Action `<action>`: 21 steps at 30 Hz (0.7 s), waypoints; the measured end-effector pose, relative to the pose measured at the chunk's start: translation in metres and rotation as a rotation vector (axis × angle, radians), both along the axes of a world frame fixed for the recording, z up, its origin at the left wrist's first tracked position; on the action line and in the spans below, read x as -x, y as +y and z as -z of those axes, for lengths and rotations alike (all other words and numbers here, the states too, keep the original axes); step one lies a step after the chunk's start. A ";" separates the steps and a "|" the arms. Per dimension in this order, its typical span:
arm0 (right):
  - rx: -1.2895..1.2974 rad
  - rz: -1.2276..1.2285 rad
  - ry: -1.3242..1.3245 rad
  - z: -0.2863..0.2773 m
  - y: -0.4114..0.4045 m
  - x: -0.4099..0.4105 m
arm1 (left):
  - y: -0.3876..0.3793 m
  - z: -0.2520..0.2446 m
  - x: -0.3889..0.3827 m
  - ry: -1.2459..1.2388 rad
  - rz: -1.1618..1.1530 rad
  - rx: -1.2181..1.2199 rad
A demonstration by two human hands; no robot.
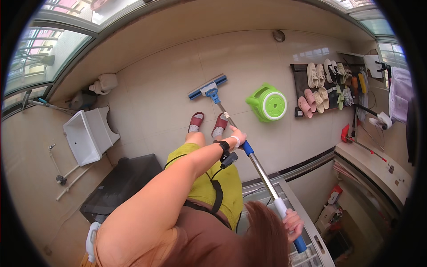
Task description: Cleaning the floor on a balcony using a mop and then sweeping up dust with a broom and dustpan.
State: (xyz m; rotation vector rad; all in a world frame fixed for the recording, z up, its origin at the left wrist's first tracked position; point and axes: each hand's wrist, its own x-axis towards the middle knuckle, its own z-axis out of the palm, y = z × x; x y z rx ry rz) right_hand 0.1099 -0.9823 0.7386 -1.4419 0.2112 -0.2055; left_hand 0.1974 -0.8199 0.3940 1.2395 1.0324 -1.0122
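Note:
My left hand [238, 135] is closed around the upper metal pole of a sponge mop, just above its blue sleeve; a dark band and a small device sit on that wrist. My right hand [293, 225] grips the white and blue handle end, low at the right. The pole [263, 173] runs diagonally between them. The mop's blue and white head [207, 88] lies on the tiled floor [160, 96] beyond my feet, which wear red slippers [196, 119]. Part of my right arm is hidden by hair.
A green and white plastic stool [268, 102] stands right of the mop head. Shoes cover a dark mat [300, 78] farther right. At the left are a white sink [81, 137], a plastic jug [107, 83] and a black box-like object [123, 183]. A sliding door frame [300, 207] is close by my right hand.

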 end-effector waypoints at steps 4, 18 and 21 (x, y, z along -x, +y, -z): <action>0.075 0.002 -0.030 -0.020 0.021 0.027 | 0.008 -0.010 0.021 -0.030 -0.053 0.094; -0.042 -0.071 -0.276 0.095 0.151 -0.118 | 0.176 0.049 -0.235 -0.364 -0.180 -0.125; -0.046 0.079 -0.237 0.107 0.148 -0.146 | 0.151 0.057 -0.256 -0.310 -0.036 -0.166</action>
